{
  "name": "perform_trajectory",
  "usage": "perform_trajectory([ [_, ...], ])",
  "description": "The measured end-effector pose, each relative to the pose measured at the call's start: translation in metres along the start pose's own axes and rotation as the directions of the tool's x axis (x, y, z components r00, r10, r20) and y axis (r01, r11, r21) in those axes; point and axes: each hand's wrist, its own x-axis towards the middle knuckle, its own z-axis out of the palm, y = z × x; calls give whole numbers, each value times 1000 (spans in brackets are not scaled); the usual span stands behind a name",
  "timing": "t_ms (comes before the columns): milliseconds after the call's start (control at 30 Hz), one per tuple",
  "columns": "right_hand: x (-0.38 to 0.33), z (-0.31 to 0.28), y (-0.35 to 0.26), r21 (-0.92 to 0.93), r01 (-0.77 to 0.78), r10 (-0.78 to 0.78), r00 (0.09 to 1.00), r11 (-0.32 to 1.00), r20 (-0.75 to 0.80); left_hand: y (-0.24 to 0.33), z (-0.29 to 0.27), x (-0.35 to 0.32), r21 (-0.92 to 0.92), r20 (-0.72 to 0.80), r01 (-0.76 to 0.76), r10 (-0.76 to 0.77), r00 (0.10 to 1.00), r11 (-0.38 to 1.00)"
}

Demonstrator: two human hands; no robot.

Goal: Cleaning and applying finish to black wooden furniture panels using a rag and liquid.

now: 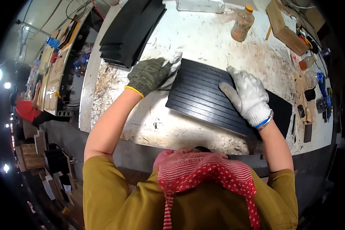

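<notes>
A black grooved panel (pixel 207 97) lies aslant on the white worktable, its surface shiny. At its left end my left hand (pixel 149 74), in a dark green patterned knit glove, is closed around a crumpled white cloth (pixel 175 60). The cloth is at the panel's edge; whether it touches cannot be told. My right hand (pixel 250 92), in a white glove, rests on the panel's right part with thumb and fingers apart. Another flat black piece (pixel 281 113) shows beyond my right wrist, partly under or behind the panel. A stack of black panels (pixel 132 30) stands beyond my left hand.
An orange-capped bottle (pixel 242 23) and a clear plastic container (pixel 200 5) are at the far side of the stained worktable (pixel 157 130). A cardboard box (pixel 285 28), small bottles (pixel 307 62) and scraps line the right. Another person (pixel 27 109) is at a left-hand bench.
</notes>
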Motion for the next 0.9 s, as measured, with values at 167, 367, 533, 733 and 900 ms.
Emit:
perform_trajectory([
  [167,1,2,-4,31,4,-5,999,1000,43,52,-18,10,-88,-408,-115,69,910,989],
  [367,0,1,2,-7,-2,2,1000,1000,30,-8,-7,26,-11,-149,-92,90,985,996],
  [533,-1,0,-7,-7,-11,11,999,1000,33,49,-5,20,-364,-368,-14,-130,921,931],
  [733,2,8,-5,-1,-12,12,1000,1000,25,1,3,-5,-352,-501,-64,-131,855,934],
  [900,-1,4,-4,-11,24,-24,1000,1000,-11,62,-15,-54,-136,-382,-153,91,920,979],
])
